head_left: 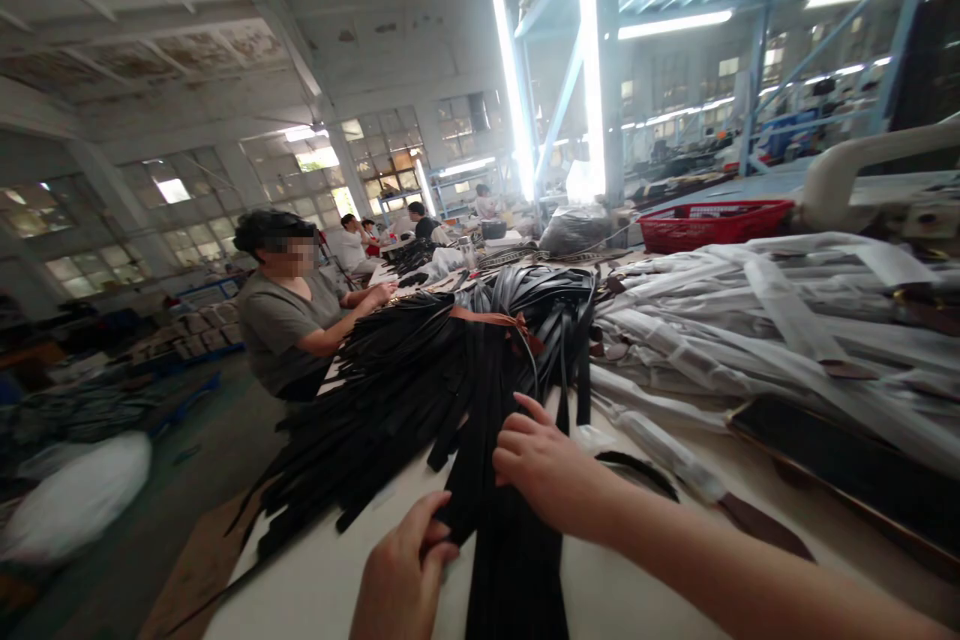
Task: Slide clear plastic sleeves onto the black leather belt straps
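Observation:
A large bundle of black straps (420, 350) lies across the pale table (300, 570), with a reddish-brown tie (487, 318) around its upper part. Near the bottom centre my left hand (409, 560) pinches the end of a black strap between thumb and fingers. My right hand (536, 460) is above and to the right of it, fingers curled over black straps that run down toward the bottom edge. Its index finger is raised a little, and what lies under its fingers is partly hidden.
Straps in white wrapping (697, 340) are heaped at the right, near a long dark piece (847, 460). A red basket (712, 225) stands behind them. Across the table's left side, a person in grey (281, 320) reaches toward the bundle.

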A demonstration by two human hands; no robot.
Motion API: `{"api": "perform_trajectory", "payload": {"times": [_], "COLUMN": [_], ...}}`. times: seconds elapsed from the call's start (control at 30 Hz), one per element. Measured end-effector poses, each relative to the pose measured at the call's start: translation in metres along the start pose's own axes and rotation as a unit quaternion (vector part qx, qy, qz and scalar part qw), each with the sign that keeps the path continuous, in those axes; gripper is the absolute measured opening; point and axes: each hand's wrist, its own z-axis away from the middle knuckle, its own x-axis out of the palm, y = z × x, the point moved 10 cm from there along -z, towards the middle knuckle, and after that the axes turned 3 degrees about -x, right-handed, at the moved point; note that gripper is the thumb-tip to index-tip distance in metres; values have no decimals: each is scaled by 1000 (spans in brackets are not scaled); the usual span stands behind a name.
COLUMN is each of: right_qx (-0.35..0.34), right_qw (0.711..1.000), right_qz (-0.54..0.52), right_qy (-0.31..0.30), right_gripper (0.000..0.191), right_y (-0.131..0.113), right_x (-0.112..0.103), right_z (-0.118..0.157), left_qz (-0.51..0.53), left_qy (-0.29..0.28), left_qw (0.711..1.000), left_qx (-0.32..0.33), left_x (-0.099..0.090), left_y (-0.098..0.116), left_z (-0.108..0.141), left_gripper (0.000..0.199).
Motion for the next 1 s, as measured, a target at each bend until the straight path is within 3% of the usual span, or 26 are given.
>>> {"api": "perform_trajectory", "payload": {"times": [0.13,0.27,0.47,0.63,0.8,1.0], "right_qx": [-16,-4,-40,-66,-92,-112], "right_qw": [999,999,998,995,989,983], "right_qz": [-8,2,6,-22,-76,-126], "right_qy": [37,42,46,66,88,67], "right_gripper": [13,14,16,17,20,20], "right_y": [-30,-26,-23,-31,-40,-58], "right_x": [-20,-23,-18,-26,-34,-31], "right_z": [1,1,1,4,7,10], "left_qz": [101,114,138,172,139,85], "left_qy": [10,-18,-104,-216,-187,-141], "left_qw": [993,991,979,952,962,979], "left_qx": [-52,-70,-104,-130,-146,-125], "left_x": [0,1,11,13,-7,-8], "left_y": [-3,4,17,39,54,69], "left_z": [1,3,12,33,46,48], "left_gripper": [39,40,41,42,42,38]}}
